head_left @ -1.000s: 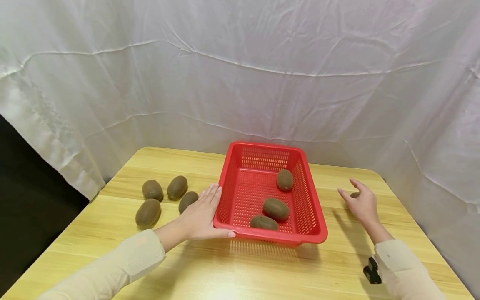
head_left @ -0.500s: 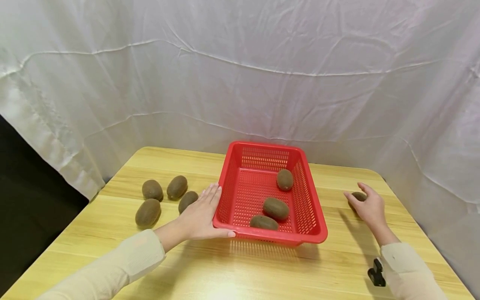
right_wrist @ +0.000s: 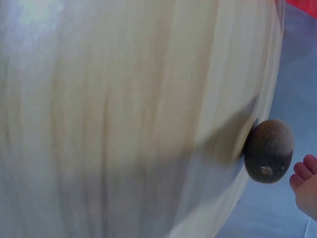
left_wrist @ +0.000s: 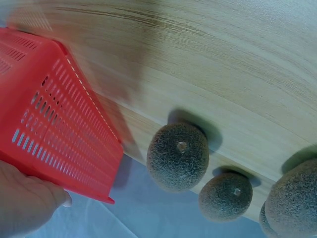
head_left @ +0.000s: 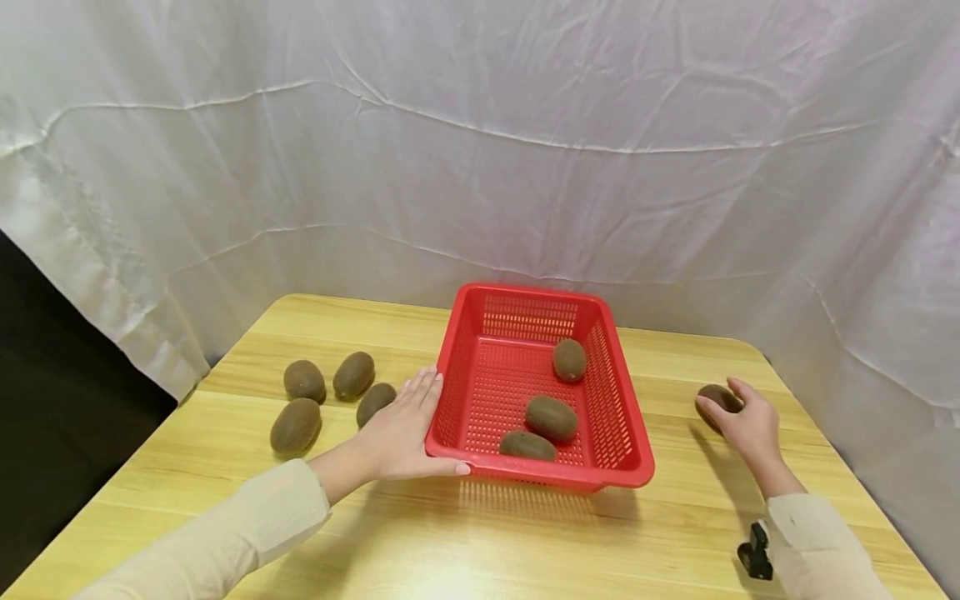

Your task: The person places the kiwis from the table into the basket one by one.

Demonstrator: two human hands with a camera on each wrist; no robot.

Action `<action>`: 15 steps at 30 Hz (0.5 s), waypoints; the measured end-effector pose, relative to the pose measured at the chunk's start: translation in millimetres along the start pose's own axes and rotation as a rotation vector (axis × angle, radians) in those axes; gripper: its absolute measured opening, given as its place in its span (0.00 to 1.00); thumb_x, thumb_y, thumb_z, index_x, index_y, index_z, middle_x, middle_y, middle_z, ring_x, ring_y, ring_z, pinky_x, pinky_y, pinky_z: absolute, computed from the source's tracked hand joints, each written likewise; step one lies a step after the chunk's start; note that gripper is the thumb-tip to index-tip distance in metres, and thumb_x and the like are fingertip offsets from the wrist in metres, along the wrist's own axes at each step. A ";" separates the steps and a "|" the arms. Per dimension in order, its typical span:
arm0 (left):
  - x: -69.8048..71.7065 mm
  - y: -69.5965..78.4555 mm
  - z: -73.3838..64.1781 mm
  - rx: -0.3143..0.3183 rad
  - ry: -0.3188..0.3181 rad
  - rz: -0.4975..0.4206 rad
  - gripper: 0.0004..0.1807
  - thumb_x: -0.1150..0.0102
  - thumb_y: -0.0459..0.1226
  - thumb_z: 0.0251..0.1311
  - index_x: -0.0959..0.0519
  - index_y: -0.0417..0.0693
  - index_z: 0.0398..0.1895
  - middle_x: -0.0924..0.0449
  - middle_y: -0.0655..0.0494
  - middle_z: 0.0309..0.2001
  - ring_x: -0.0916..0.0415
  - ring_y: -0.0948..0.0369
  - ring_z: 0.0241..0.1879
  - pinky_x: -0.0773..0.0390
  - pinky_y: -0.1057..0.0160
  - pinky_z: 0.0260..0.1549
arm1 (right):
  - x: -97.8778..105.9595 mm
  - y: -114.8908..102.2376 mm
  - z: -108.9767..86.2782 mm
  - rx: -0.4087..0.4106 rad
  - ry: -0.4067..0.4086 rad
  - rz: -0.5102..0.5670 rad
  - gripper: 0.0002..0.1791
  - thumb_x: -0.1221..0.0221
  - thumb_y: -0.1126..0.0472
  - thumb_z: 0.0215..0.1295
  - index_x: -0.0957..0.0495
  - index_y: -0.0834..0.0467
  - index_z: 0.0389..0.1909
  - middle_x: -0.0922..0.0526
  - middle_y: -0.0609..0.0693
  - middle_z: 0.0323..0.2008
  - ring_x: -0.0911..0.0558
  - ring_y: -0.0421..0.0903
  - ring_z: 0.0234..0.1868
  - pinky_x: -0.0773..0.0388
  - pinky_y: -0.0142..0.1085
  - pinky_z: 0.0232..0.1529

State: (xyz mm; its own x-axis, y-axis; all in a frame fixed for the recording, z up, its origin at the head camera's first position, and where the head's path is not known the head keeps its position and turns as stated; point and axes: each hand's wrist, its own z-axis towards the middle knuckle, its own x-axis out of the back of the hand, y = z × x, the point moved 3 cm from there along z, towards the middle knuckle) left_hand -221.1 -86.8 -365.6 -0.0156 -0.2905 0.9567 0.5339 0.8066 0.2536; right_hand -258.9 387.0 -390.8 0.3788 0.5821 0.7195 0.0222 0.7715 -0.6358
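Note:
My left hand [head_left: 408,433] lies with straight fingers along the left side of a red plastic basket [head_left: 540,473], its thumb stretched along the near rim. In the left wrist view that hand [left_wrist: 29,201] is at the rim of the basket [left_wrist: 69,129]. Three kiwis, among them one kiwi [head_left: 552,418], lie inside the basket. On the table's right side, my right hand [head_left: 753,425] is spread around another kiwi [head_left: 723,397], thumb and forefinger apart. From the right wrist, a gap shows between the visible fingertips [right_wrist: 310,161] and this kiwi [right_wrist: 269,148].
Several kiwis lie left of the basket, including a large kiwi [head_left: 296,427] and one kiwi [head_left: 377,403] partly behind my left hand. White cloth [head_left: 525,150] hangs behind the wooden table [head_left: 390,542]. A small black object [head_left: 756,553] is beside my right sleeve.
My right hand has shifted right and slightly nearer, and more of the kiwi beside it now shows. My left hand and the basket have stayed in place.

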 end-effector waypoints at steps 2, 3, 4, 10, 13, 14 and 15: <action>-0.1 -0.3 0.0 0.000 0.002 0.000 0.65 0.48 0.72 0.42 0.54 0.33 0.71 0.54 0.37 0.72 0.56 0.46 0.72 0.45 0.49 0.68 | -0.5 4.7 -0.1 -0.020 -0.014 0.000 0.38 0.41 0.53 0.60 0.41 0.73 0.64 0.38 0.74 0.62 0.39 0.70 0.63 0.39 0.59 0.60; -0.2 -0.4 -0.1 0.000 0.003 0.000 0.65 0.48 0.72 0.42 0.54 0.33 0.71 0.54 0.37 0.72 0.56 0.46 0.72 0.45 0.49 0.68 | -0.7 6.8 -0.1 -0.030 -0.022 0.000 0.39 0.41 0.52 0.61 0.42 0.73 0.64 0.38 0.74 0.62 0.40 0.70 0.63 0.39 0.60 0.60; -0.3 -0.5 0.0 -0.001 0.003 0.000 0.65 0.48 0.72 0.42 0.54 0.33 0.71 0.54 0.38 0.72 0.56 0.46 0.72 0.45 0.49 0.68 | -0.8 8.8 -0.1 -0.037 -0.026 0.003 0.40 0.41 0.52 0.61 0.42 0.73 0.64 0.39 0.74 0.62 0.40 0.71 0.63 0.39 0.60 0.60; -0.2 -0.5 0.2 0.001 0.003 0.004 0.65 0.49 0.72 0.42 0.54 0.33 0.71 0.54 0.37 0.72 0.56 0.46 0.72 0.45 0.49 0.68 | 0.4 16.2 -1.6 -0.083 -0.053 0.014 0.41 0.42 0.52 0.62 0.45 0.75 0.65 0.40 0.76 0.62 0.39 0.71 0.63 0.37 0.59 0.59; -0.1 -0.2 0.3 0.001 0.003 0.000 0.65 0.48 0.72 0.42 0.54 0.33 0.71 0.54 0.37 0.72 0.56 0.46 0.72 0.45 0.49 0.68 | 0.8 19.1 -2.3 -0.093 -0.058 -0.007 0.40 0.41 0.54 0.61 0.44 0.76 0.64 0.40 0.76 0.62 0.38 0.71 0.62 0.37 0.59 0.59; -0.1 -0.1 0.3 0.000 0.003 -0.001 0.65 0.48 0.72 0.42 0.54 0.33 0.71 0.54 0.38 0.72 0.56 0.46 0.72 0.46 0.49 0.68 | 0.7 20.1 -2.4 -0.095 -0.062 -0.013 0.40 0.41 0.54 0.61 0.44 0.76 0.64 0.40 0.76 0.61 0.38 0.71 0.61 0.37 0.59 0.59; -0.1 -0.1 0.3 -0.002 0.004 -0.001 0.65 0.48 0.72 0.42 0.54 0.33 0.71 0.53 0.38 0.72 0.56 0.46 0.72 0.46 0.49 0.68 | 0.6 21.1 -2.4 -0.097 -0.068 -0.022 0.40 0.41 0.55 0.61 0.44 0.77 0.64 0.40 0.77 0.61 0.38 0.72 0.61 0.37 0.59 0.59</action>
State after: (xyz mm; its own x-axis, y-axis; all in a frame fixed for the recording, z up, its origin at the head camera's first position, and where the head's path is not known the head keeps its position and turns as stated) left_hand -221.5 -86.7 -365.7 -0.0128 -0.2936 0.9558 0.5352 0.8055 0.2546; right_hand -256.0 403.1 -404.5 0.3134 0.5838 0.7490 0.1208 0.7578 -0.6412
